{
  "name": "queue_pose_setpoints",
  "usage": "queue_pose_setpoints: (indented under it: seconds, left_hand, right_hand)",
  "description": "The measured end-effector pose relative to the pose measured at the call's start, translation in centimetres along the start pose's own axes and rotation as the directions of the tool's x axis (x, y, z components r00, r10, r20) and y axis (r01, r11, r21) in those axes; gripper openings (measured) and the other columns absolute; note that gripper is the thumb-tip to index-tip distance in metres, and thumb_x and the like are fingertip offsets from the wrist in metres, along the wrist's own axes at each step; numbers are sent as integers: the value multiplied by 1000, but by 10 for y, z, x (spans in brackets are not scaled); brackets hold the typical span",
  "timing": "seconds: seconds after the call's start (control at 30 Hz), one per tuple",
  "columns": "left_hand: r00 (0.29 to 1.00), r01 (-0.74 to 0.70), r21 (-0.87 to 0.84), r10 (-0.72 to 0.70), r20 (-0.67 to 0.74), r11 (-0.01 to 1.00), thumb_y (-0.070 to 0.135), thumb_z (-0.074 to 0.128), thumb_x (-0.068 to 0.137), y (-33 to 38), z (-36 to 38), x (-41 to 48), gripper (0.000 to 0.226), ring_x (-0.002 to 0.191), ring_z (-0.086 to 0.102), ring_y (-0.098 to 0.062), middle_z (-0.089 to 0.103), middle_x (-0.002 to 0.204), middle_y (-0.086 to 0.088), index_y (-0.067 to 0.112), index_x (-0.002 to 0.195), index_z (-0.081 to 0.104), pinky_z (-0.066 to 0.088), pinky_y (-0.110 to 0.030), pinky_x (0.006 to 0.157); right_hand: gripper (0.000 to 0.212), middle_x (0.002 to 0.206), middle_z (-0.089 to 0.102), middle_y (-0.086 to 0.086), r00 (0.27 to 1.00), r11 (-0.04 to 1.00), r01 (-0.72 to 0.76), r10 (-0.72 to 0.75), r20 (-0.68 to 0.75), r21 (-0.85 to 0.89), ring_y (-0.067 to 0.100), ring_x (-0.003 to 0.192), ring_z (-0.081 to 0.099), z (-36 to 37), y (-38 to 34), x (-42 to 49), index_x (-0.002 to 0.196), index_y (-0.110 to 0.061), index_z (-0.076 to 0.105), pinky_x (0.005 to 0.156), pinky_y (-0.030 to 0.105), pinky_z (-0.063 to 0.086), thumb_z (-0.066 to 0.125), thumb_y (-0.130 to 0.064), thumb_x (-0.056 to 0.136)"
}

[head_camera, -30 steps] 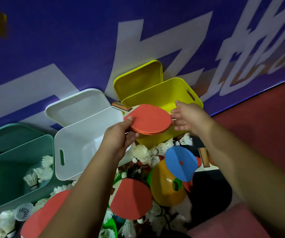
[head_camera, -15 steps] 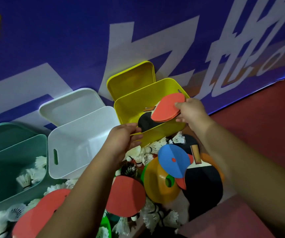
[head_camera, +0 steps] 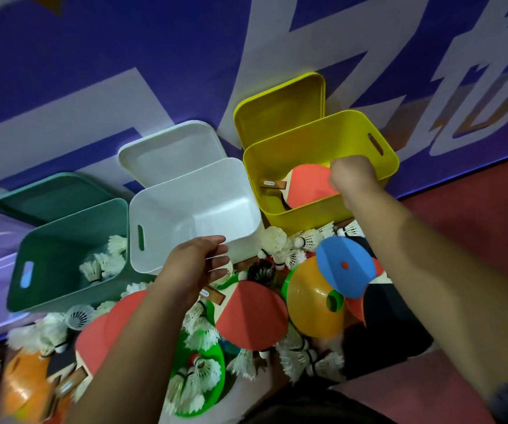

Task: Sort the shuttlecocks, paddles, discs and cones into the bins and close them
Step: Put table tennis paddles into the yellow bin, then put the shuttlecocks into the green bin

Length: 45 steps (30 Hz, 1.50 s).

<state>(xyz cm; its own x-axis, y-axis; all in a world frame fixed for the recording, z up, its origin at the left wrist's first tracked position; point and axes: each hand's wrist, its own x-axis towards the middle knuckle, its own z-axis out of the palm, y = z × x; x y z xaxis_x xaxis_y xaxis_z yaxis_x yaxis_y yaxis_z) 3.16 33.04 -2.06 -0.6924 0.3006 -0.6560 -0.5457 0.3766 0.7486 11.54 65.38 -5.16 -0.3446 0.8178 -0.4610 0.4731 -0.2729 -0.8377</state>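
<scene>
The red paddle (head_camera: 309, 186) has gone into the yellow bin (head_camera: 366, 139), one sorted. The right hand (head_camera: 353, 179) curls at its edge, grip unclear. The left hand (head_camera: 196, 266) is loose and empty.

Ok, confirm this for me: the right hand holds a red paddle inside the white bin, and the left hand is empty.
Wrong on the bin. The head view shows the right hand holding the red paddle inside the yellow bin, not the white bin beside it; the left hand is indeed empty.
</scene>
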Motion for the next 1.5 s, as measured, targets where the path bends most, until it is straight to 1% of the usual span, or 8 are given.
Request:
queue_pose_setpoints:
  seconds: [0.2,0.37,0.5,0.7,0.9,1.13,1.3,1.5]
  left_hand:
    - [981,-142,365,179,-70,920,11,53,100,-15,1,-5,25,72,68,-26,75,95,-8,17,101,77,56,-39,55]
    - [958,-171,703,284,-46,691,12,49,98,-31,-6,-10,30,48,70,-15,76,80,-1,30,101,73,43,-29,46]
    - [972,-121,792,232,-26,599,16,52,91,-45,-15,2,34,44,64,-10,76,94,-10,31,115,69,40,-22,44]
    - [977,-90,893,214,-7,441,20,57,90,-55,-27,19,49,106,67,-28,64,131,-11,30,138,65,54,-31,84]
    - [986,-76,904,166,5,421,26,59,95,-60,-33,28,46,117,65,-22,67,138,-4,28,141,66,50,-27,92]
    - [984,-147,927,146,101,344,35,62,95,-63,-43,36,39,97,72,-16,71,130,0,31,133,70,51,-26,87]
    - [971,-194,939,192,142,285,43,69,92,-62,-48,41,21,103,69,-20,77,105,3,30,101,82,53,-30,85]
    - [906,-281,929,387,173,242,43,77,86,-59,-54,27,27,103,68,-18,74,111,9,34,111,77,58,-36,89]
  right_hand:
    - [22,83,73,2,945,977,211,-209,253,19,12,59,65,10,13,-69,104,-17,72,47,29,53,50,-13,104]
    - [26,86,76,5,846,953,259,-145,513,-157,19,62,68,28,40,-101,104,-24,73,47,31,52,48,-16,104]
    - [28,95,74,1,867,883,282,-67,495,-375,21,76,73,36,60,-103,109,-30,73,66,39,63,46,-22,103]
    - [45,104,68,3,853,795,314,3,522,-519,14,57,54,51,84,-98,140,-32,65,47,22,37,47,-17,101]
    - [54,167,32,11,840,666,397,14,542,-632,33,134,54,62,94,-98,156,-17,50,101,37,51,47,-17,102]
    - [53,166,36,14,844,622,442,-46,534,-646,35,140,50,60,85,-111,152,-14,56,104,37,50,48,-8,100]
    - [48,138,66,15,853,729,426,-127,506,-535,25,88,64,54,72,-128,141,-12,67,70,28,50,47,-1,98]
    - [57,110,64,5,848,807,402,-149,509,-434,6,64,48,52,61,-139,138,-21,69,51,22,34,41,0,94]
